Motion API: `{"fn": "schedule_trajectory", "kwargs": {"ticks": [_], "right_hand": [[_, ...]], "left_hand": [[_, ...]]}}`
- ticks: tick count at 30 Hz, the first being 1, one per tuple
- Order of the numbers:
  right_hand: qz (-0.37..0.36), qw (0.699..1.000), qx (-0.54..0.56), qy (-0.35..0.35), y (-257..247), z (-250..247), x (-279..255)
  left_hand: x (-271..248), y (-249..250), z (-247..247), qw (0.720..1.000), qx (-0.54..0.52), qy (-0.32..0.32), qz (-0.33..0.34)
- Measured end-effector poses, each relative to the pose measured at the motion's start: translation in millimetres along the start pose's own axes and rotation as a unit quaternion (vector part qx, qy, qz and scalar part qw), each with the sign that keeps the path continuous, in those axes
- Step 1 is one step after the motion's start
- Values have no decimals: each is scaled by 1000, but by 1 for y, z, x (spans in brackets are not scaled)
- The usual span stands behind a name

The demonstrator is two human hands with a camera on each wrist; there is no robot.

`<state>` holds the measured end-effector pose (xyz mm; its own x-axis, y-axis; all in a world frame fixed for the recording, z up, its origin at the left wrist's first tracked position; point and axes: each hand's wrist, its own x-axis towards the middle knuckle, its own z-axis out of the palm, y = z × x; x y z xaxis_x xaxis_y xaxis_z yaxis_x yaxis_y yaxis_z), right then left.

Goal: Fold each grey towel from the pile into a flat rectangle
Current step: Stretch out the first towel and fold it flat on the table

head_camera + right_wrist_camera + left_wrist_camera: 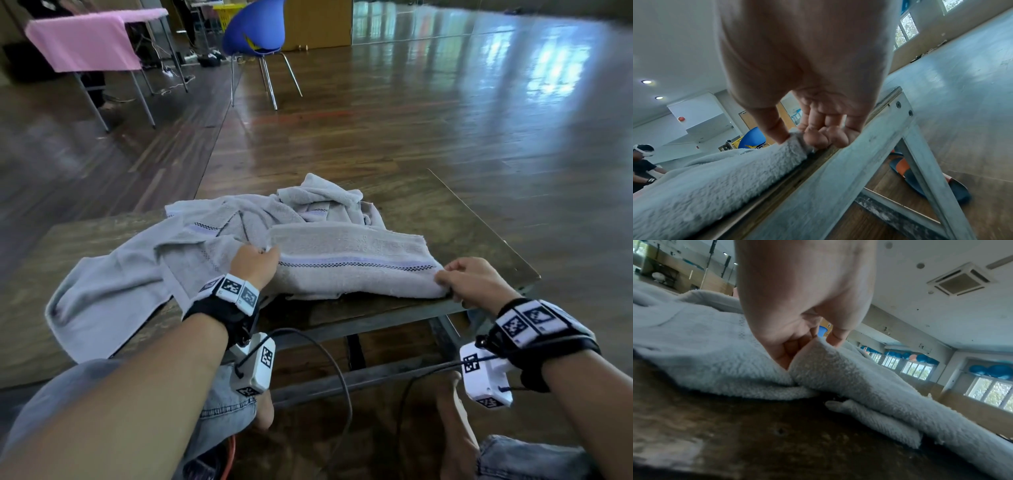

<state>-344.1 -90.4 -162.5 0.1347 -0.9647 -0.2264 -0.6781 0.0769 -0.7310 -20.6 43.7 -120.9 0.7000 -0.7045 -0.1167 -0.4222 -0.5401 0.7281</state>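
A grey towel [356, 263] with a purple stripe lies folded along the near edge of the wooden table [472, 222]. My left hand [255, 262] pinches its left corner [818, 350] between thumb and fingers. My right hand [476, 279] pinches the towel's right end [795, 142] at the table's front right edge. Behind and to the left lies a rumpled pile of grey towels [239, 219], one of them [102, 291] draping over the front left of the table.
The table's metal frame and leg [920, 162] stand below my right hand. Cables [329, 359] hang from my wrists over my knees. A blue chair [257, 31] and a pink-covered table [85, 37] stand far back on the wooden floor. A person [643, 164] sits off to the left.
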Motion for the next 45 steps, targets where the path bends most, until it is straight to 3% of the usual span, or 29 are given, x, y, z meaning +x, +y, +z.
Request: {"fn": "schedule_trajectory", "kwargs": {"ticks": [7, 18, 26, 32, 37, 45], "right_hand": [[2, 1000, 5, 19, -18, 3, 14], [12, 998, 40, 53, -42, 11, 40], [-13, 999, 24, 24, -49, 7, 63], [-79, 992, -94, 39, -43, 10, 65], [-81, 991, -94, 54, -46, 12, 65], [-90, 990, -92, 60, -51, 11, 67]], "left_hand": [[13, 9, 3, 1000, 14, -9, -13], [36, 17, 4, 998, -46, -3, -36], [48, 26, 9, 997, -46, 20, 55], [50, 19, 8, 987, 13, 37, 157], [59, 12, 2, 988, 32, -7, 149], [66, 12, -2, 982, 89, -20, 162]]}}
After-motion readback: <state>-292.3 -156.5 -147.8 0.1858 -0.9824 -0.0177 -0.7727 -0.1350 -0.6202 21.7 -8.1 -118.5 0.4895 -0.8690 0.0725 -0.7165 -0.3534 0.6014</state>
